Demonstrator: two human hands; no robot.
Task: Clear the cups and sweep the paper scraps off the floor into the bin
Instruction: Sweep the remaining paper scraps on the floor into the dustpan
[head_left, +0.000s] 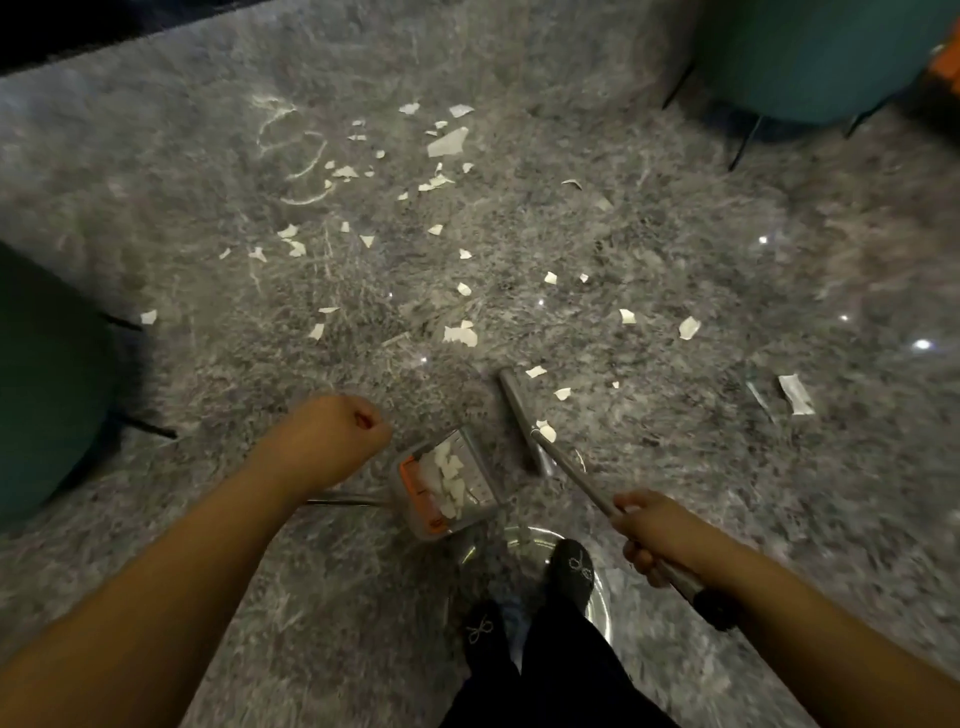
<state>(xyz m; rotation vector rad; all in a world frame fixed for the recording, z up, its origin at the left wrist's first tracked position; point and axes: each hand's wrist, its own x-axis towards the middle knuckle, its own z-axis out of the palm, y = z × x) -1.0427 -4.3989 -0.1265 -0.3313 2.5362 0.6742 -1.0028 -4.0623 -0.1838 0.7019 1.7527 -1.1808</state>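
Several white paper scraps (447, 143) lie scattered over the grey marbled floor (675, 249), from the far middle to near my feet. My right hand (654, 538) grips the metal handle of a broom; the grey broom head (519, 418) rests on the floor with scraps beside it. Left of the broom head sits a grey and orange dustpan (447, 486) holding several scraps. My left hand (340, 431) is curled into a fist above the dustpan's thin metal handle (343, 501), which runs under my wrist; the grip itself is hidden.
A teal chair (810, 57) with thin black legs stands at the far right, and another teal seat (47, 384) at the left edge. My feet in black slippers (571, 569) stand over a shiny round metal object (602, 608).
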